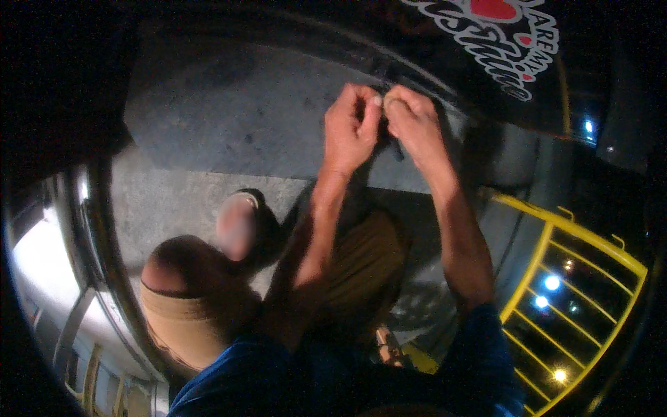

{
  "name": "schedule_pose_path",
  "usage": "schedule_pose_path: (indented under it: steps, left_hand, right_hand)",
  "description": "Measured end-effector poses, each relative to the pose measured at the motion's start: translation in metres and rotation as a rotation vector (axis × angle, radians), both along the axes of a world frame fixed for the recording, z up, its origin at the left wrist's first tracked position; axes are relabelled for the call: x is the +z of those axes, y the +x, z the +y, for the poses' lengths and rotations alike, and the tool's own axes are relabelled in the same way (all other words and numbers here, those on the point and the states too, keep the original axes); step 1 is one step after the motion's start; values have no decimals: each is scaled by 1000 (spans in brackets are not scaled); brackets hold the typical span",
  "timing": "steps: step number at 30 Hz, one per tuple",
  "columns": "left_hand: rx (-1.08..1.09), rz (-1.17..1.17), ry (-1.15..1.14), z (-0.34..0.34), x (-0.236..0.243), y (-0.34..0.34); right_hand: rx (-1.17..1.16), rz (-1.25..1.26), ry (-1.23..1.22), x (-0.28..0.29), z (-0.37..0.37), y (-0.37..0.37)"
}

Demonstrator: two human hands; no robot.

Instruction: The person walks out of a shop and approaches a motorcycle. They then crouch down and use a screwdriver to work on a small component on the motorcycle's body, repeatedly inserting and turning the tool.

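Observation:
Close together, my two hands meet by the lower edge of a glossy black panel (590,42). The fingers of my left hand (353,124) are pinched, thumb tip against the bent forefinger. Beside it, my right hand (417,119) is likewise closed in a pinch, its fingertips nearly touching the left thumb. Whatever lies between the fingertips is too small and dark to make out. Below the right hand, a short dark piece (397,151) shows against the grey surface; I cannot tell whether either hand holds it.
A dark grey flat sheet (229,111) lies under and left of my hands, on a paler concrete floor (160,160). My bent knee (177,267) and foot (236,224) are at lower left. A yellow barred frame (545,260) stands at right. White lettering and a red heart mark the panel.

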State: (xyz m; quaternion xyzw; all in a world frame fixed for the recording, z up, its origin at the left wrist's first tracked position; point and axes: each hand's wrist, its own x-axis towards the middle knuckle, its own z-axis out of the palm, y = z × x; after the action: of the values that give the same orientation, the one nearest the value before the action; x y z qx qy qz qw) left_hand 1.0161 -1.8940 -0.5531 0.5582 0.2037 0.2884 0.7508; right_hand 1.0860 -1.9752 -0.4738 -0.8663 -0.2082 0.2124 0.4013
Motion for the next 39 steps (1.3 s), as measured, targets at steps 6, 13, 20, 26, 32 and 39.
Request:
schedule_pose_path:
  steps: [6,13,20,26,32,39]
  left_hand:
    - [-195,-104,-251,13,3,-6]
    - [-363,-130,-428,20,9,-5]
    - [-319,-161,-508,21,17,-5]
    - [-185,-50,-224,23,25,-3]
    - [-162,15,-14,29,29,-7]
    - [-134,20,125,33,37,-8]
  right_hand:
    - [66,-127,-34,24,-5,-8]
    - [11,-184,-123,27,0,-23]
    - [78,-290,-137,31,4,-29]
    - [74,-393,-87,40,0,-11]
    - [322,-535,-95,44,13,13]
    - [447,-527,-157,51,9,25]
